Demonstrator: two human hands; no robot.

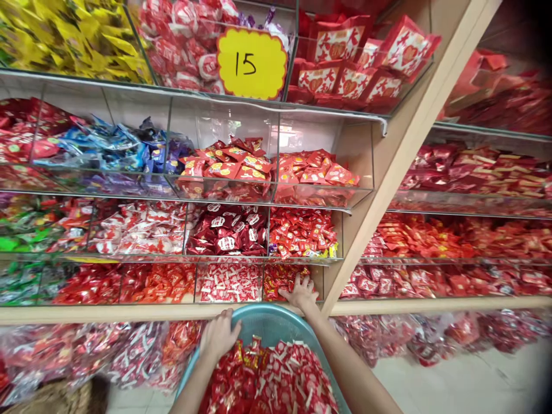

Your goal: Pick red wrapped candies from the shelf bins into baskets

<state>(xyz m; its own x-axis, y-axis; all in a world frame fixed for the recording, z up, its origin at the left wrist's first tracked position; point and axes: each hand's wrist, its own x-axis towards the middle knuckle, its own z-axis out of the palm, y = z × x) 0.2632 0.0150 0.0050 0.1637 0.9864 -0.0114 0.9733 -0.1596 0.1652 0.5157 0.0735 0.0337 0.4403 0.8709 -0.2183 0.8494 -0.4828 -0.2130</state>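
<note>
A teal plastic basket [259,311] sits against the shelf's lowest ledge, heaped with red-wrapped candies [235,374] and red-and-white wrapped candies [297,376]. My left hand [219,334] grips the basket's left rim, the fingers over its edge and the thumb on the inner side. Past the far rim, my right hand [301,292] reaches to the bottom-row bin of small red-and-gold candies [276,282]. Its fingers are spread at the candies, and no candy shows held in it. A few gold-and-red candies [254,353] lie on top in the basket.
Clear-fronted bins of wrapped candies rise in rows above. A slanting wooden divider [388,167] stands right of my right hand. A yellow tag reading 15 [252,63] hangs on the upper row. Bagged candies [138,356] lie under the wooden ledge [107,313], above a tiled floor [487,374].
</note>
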